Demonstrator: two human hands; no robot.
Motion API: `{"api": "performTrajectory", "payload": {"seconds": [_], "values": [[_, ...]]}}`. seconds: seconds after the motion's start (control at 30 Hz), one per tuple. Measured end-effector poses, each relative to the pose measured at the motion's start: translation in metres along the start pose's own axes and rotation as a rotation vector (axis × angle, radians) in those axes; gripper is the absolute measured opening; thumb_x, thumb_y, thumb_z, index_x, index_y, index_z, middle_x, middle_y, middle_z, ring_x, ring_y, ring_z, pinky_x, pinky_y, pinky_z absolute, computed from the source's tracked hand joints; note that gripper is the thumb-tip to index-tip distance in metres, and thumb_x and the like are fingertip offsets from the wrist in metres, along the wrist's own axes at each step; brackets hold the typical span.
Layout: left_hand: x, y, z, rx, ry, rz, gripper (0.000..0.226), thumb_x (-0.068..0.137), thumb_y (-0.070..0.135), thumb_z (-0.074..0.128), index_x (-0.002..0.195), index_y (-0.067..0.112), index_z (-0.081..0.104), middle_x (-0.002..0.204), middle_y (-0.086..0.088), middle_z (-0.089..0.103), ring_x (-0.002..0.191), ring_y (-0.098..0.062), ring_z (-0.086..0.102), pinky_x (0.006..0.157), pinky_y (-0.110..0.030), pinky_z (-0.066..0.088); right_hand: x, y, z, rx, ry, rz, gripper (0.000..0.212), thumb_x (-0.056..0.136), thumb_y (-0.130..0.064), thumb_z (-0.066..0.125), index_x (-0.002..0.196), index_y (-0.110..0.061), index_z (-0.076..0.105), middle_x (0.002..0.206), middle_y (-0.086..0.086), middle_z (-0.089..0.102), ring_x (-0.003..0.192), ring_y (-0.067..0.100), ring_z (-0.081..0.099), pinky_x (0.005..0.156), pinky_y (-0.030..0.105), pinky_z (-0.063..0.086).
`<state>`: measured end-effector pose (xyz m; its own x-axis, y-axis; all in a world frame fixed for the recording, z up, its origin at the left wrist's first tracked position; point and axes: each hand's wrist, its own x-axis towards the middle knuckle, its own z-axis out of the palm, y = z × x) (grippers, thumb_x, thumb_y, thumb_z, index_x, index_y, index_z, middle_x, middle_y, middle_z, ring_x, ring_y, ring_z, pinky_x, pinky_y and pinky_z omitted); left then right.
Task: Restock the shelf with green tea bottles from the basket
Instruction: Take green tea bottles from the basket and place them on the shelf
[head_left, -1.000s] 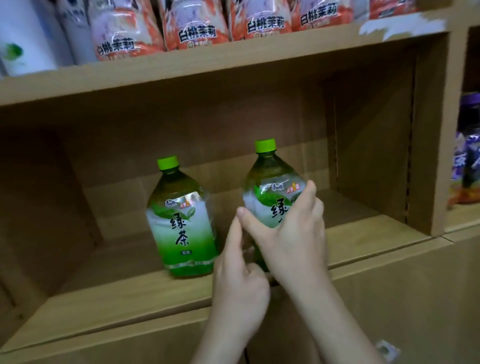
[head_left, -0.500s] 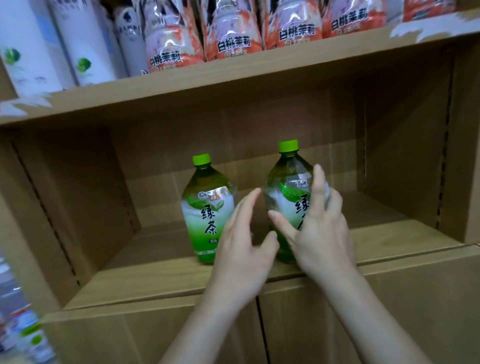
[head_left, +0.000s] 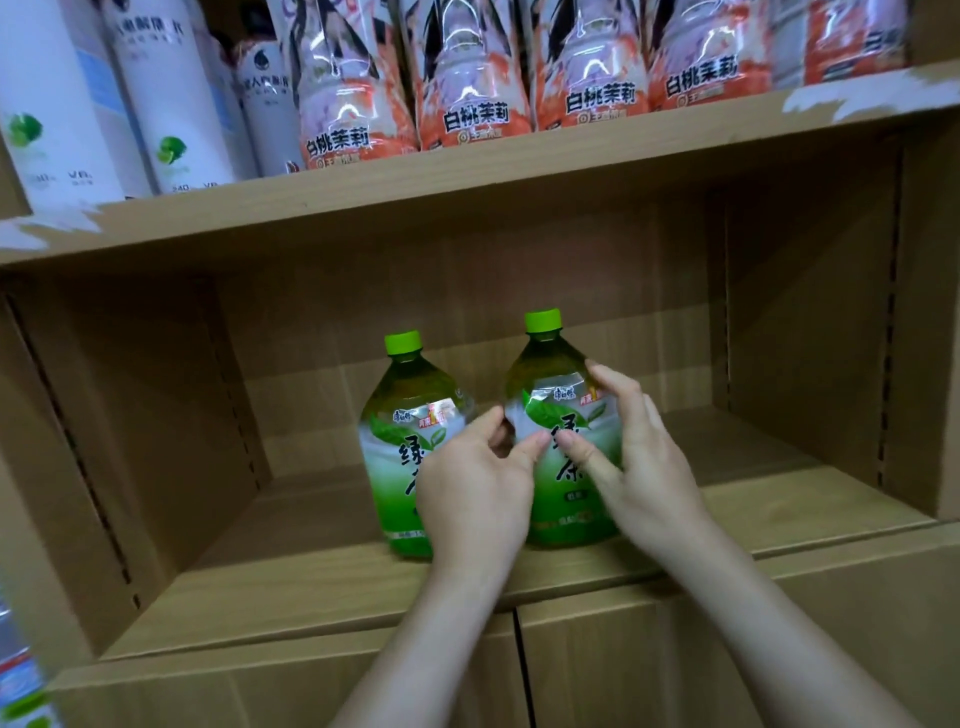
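Observation:
Two green tea bottles with green caps stand upright side by side on the wooden shelf board. The left bottle stands free, partly hidden behind my left hand. My left hand's thumb and fingers curl against the left side of the right bottle. On that bottle's other side, my right hand holds it, thumb on the label front and fingers round the right side. The basket is out of view.
The shelf above carries a row of orange-and-white peach tea bottles and white bottles at the left. Shelf side walls close the bay. Cabinet doors lie below the board. Bare board lies either side of the two bottles.
Half a second ago both hands hovered with spread fingers just off the right bottle. Now they close on its sides. The camera has shifted right and up.

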<state>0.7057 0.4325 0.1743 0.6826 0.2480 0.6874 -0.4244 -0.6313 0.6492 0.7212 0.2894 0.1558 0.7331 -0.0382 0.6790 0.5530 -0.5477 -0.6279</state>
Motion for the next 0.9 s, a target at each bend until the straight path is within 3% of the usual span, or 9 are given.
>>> {"api": "performTrajectory", "payload": {"seconds": [0.1,0.2,0.27,0.33,0.5,0.63,0.77,0.83,0.9], "values": [[0.001,0.005,-0.005,0.045,-0.153,0.091,0.036,0.087,0.046,0.062,0.109,0.020,0.051,0.096,0.005,0.067,0.093,-0.018,0.064,0.078,-0.030,0.049,0.018,-0.002,-0.007,0.281,-0.024,0.162,0.059,0.073,-0.067,0.055,0.125,-0.052,0.031,0.127,-0.003,0.050,0.115,0.013,0.053,0.099,0.035,0.046],[0.011,0.025,0.005,-0.268,-0.203,-0.173,0.033,0.094,0.046,0.048,0.114,0.022,0.038,0.110,0.003,0.055,0.106,-0.019,0.055,0.081,-0.024,0.036,0.038,-0.004,-0.002,0.480,0.013,0.298,0.088,0.070,-0.067,0.049,0.146,-0.032,0.022,0.126,-0.004,0.049,0.116,0.012,0.049,0.103,0.033,0.041],[0.026,0.036,0.021,-0.352,-0.135,-0.304,0.045,0.094,0.050,0.045,0.127,0.021,0.041,0.123,-0.007,0.057,0.115,-0.025,0.054,0.089,-0.028,0.038,0.043,-0.007,0.009,0.481,0.057,0.319,0.082,0.074,-0.071,0.048,0.141,-0.025,0.040,0.117,-0.007,0.060,0.111,0.011,0.056,0.095,0.030,0.045],[0.039,0.039,0.034,-0.213,-0.102,-0.320,0.050,0.095,0.054,0.040,0.131,0.020,0.048,0.122,-0.013,0.063,0.116,-0.029,0.055,0.090,-0.032,0.040,0.040,-0.006,0.021,0.435,0.150,0.326,0.086,0.072,-0.081,0.049,0.129,-0.018,0.056,0.105,-0.001,0.071,0.105,0.017,0.064,0.091,0.033,0.048],[0.043,0.027,0.037,-0.117,0.001,-0.186,0.049,0.095,0.055,0.035,0.114,0.020,0.063,0.106,-0.013,0.071,0.104,-0.033,0.061,0.080,-0.036,0.045,0.037,-0.010,0.029,0.331,0.230,0.325,0.089,0.064,-0.084,0.041,0.126,-0.022,0.057,0.095,-0.005,0.071,0.096,0.016,0.065,0.083,0.033,0.050],[0.040,0.018,0.019,-0.066,-0.157,-0.068,0.056,0.095,0.055,0.035,0.137,0.021,0.050,0.131,-0.008,0.061,0.124,-0.027,0.053,0.096,-0.030,0.040,0.040,-0.009,0.029,0.364,0.213,0.348,0.067,0.080,-0.072,0.051,0.127,-0.024,0.056,0.098,-0.005,0.065,0.100,0.018,0.061,0.082,0.031,0.045],[0.028,-0.010,-0.040,0.123,0.157,0.241,0.054,0.087,0.041,0.062,0.135,0.017,0.053,0.121,0.002,0.060,0.112,-0.020,0.056,0.092,-0.031,0.045,0.045,-0.011,0.040,0.437,0.194,0.375,0.078,0.073,-0.073,0.048,0.135,-0.026,0.049,0.107,-0.001,0.061,0.113,0.023,0.058,0.089,0.031,0.043],[0.036,-0.029,-0.058,0.230,0.159,0.076,0.080,0.077,0.047,0.071,0.144,0.023,0.035,0.125,0.000,0.055,0.121,-0.024,0.046,0.096,-0.034,0.037,0.047,-0.014,0.049,0.443,0.165,0.415,0.075,0.077,-0.072,0.049,0.139,-0.030,0.044,0.125,0.002,0.058,0.123,0.025,0.052,0.094,0.031,0.039],[0.045,-0.042,-0.057,0.043,-0.042,-0.185,0.102,0.070,0.050,0.078,0.148,0.032,0.014,0.109,0.010,0.061,0.117,-0.024,0.056,0.095,-0.031,0.041,0.049,-0.018,0.050,0.346,0.127,0.410,0.081,0.073,-0.082,0.040,0.142,-0.038,0.035,0.145,0.004,0.045,0.133,0.029,0.043,0.104,0.039,0.036]]}}
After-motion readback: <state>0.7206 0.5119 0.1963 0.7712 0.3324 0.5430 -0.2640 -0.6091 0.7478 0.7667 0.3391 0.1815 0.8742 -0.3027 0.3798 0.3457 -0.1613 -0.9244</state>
